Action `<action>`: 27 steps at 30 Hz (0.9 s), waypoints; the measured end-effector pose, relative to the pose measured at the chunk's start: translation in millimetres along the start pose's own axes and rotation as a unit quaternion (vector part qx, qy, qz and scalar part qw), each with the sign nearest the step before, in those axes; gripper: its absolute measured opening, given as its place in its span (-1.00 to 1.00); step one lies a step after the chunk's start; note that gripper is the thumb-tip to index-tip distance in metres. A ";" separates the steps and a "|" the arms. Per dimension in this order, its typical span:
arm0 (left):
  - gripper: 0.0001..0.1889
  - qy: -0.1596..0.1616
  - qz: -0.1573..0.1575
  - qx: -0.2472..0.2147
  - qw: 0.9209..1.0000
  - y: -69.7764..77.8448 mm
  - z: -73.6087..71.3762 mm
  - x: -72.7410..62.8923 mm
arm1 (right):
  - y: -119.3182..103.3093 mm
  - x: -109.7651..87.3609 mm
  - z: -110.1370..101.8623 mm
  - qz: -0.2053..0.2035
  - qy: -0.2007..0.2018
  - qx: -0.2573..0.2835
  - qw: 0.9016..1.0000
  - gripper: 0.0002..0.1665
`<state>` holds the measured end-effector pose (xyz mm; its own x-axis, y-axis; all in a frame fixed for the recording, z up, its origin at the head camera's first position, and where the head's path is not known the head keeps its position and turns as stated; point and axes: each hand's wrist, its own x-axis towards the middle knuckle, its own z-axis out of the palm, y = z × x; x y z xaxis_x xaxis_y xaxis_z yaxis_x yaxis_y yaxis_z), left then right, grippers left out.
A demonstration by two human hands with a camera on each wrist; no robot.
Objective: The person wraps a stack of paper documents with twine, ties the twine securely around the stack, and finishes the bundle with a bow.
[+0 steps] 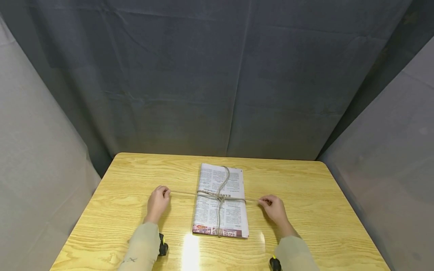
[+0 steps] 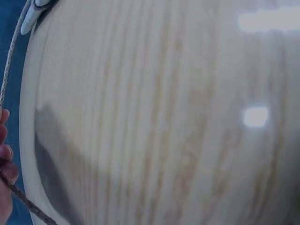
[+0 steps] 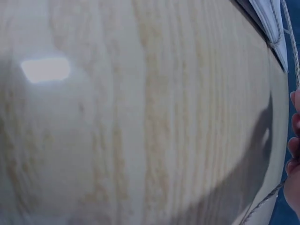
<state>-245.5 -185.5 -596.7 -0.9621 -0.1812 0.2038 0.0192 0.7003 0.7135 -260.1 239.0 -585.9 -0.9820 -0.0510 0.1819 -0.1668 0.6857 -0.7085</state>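
Observation:
A bundle of folded newspapers (image 1: 207, 214) lies in the middle of the table, with twine (image 1: 222, 184) wrapped round it lengthwise and across. The strands cross in a knot (image 1: 220, 197) on its top face. To the left, my left hand (image 1: 158, 203) pinches one end of the twine, drawn out straight from the knot. My right hand (image 1: 274, 209) pinches the other end on the right side. In the left wrist view a loose tail of twine (image 2: 33, 206) hangs below the fingers; another tail (image 3: 265, 201) hangs under the right hand in the right wrist view.
The wooden table (image 1: 135, 169) has rounded far corners, and a dark grey curtain (image 1: 176, 94) hangs behind it. Lighter cloths stand at the left (image 1: 37, 150) and right (image 1: 390, 150). Bright light reflections show on the tabletop near its front.

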 end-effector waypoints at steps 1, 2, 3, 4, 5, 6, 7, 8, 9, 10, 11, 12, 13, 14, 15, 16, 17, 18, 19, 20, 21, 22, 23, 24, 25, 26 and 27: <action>-0.84 -0.002 -0.001 0.002 1.000 -0.7 -0.2 -0.6 | 1.3 -0.4 0.7 0.003 0.000 -0.003 1.000 -0.86; -0.84 -0.003 -0.004 0.004 1.000 -1.3 -0.2 -1.0 | 2.7 -1.0 1.3 0.007 0.000 -0.004 1.000 -0.86; -0.83 -0.004 -0.008 0.006 1.000 -1.9 -0.3 -1.5 | 3.9 -1.6 1.9 0.009 0.003 -0.006 1.000 -0.85; -0.83 -0.004 -0.012 0.007 1.000 -2.7 -0.4 -2.0 | 5.1 -2.3 2.3 0.016 0.004 -0.006 1.000 -0.84; -0.83 -0.004 -0.016 0.010 1.000 -3.7 -0.3 -2.5 | 6.4 -3.1 2.5 0.023 0.006 -0.008 1.000 -0.84; -0.83 -0.004 -0.020 0.011 1.000 -4.9 -0.4 -3.0 | 7.7 -4.1 2.3 0.025 0.007 -0.008 1.000 -0.84; -0.83 -0.004 -0.022 0.014 1.000 -6.5 -0.3 -3.4 | 9.4 -5.0 2.2 0.030 0.008 -0.008 0.999 -0.83; -0.83 -0.005 -0.024 0.015 1.000 -7.8 -0.4 -3.8 | 11.1 -5.9 2.0 0.036 0.008 -0.007 0.999 -0.83; -0.83 -0.006 -0.025 0.017 1.000 -9.3 -0.4 -4.3 | 13.4 -6.3 2.0 0.040 0.006 -0.008 0.999 -0.84; -0.83 -0.007 -0.024 0.017 1.000 -10.1 -0.5 -4.6 | 15.6 -6.8 2.1 0.040 0.003 -0.008 0.999 -0.83; -0.83 -0.007 -0.024 0.017 1.000 -10.6 -0.4 -5.1 | 17.4 -7.2 2.9 0.041 0.001 -0.009 0.999 -0.84; -0.83 -0.010 -0.023 0.016 1.000 -10.8 -0.3 -5.5 | 18.6 -7.5 3.3 0.040 -0.001 -0.007 0.999 -0.84; -0.83 -0.012 -0.023 0.016 1.000 -11.2 0.1 -5.9 | 19.6 -7.5 4.0 0.041 -0.003 -0.007 0.999 -0.84; -0.83 -0.015 -0.024 0.015 0.999 -10.5 0.5 -6.4 | 20.1 -7.7 4.4 0.039 -0.004 -0.007 0.999 -0.84; -0.83 -0.017 -0.024 0.014 0.999 -9.9 1.1 -7.0 | 20.0 -7.8 4.7 0.037 -0.005 -0.008 0.999 -0.84; -0.83 -0.018 -0.021 0.015 0.999 -8.9 1.7 -7.8 | 18.6 -8.1 4.5 0.035 -0.007 -0.008 0.999 -0.84; -0.84 -0.018 -0.017 0.016 1.000 -8.1 2.4 -8.4 | 17.2 -8.2 4.2 0.033 -0.009 -0.010 0.999 -0.84; -0.84 -0.016 -0.010 0.021 1.000 -7.0 3.4 -8.7 | 16.0 -8.0 3.3 0.027 -0.009 -0.014 0.999 -0.85; -0.84 -0.012 -0.002 0.028 1.000 -5.6 4.6 -8.8 | 14.6 -7.6 2.9 0.022 -0.008 -0.020 1.000 -0.84; -0.84 -0.007 0.007 0.037 0.999 -3.3 5.9 -8.6 | 12.6 -7.1 2.3 0.015 -0.007 -0.025 1.000 -0.84; -0.84 -0.003 0.017 0.046 0.999 -0.8 7.7 -8.2 | 10.5 -5.9 2.4 0.005 -0.003 -0.030 1.000 -0.83; -0.84 0.002 0.027 0.054 0.998 2.5 10.0 -7.5 | 7.8 -4.6 3.3 -0.007 0.002 -0.035 0.999 -0.82; -0.83 0.005 0.038 0.062 0.997 6.5 13.1 -6.3 | 4.6 -3.1 4.8 -0.020 0.008 -0.038 0.999 -0.81; -0.81 0.004 0.048 0.067 0.997 11.3 16.6 -5.3 | 0.6 -1.3 7.1 -0.033 0.013 -0.041 0.999 -0.81; -0.80 0.001 0.059 0.070 0.996 16.9 20.6 -4.5 | -4.6 0.4 10.0 -0.044 0.015 -0.042 0.998 -0.80; -0.79 -0.004 0.072 0.070 0.995 22.8 25.4 -3.6 | -10.2 2.2 13.7 -0.059 0.017 -0.043 0.997 -0.80; -0.78 -0.010 0.088 0.070 0.994 29.2 30.5 -2.9 | -16.4 3.9 18.0 -0.073 0.020 -0.044 0.996 -0.80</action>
<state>-250.5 -143.4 -597.0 -0.9521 -0.0342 0.3037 0.1521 0.8090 0.5678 -262.7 214.5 -585.9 -0.9431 -0.1281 0.3068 -0.2981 0.7345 -0.6096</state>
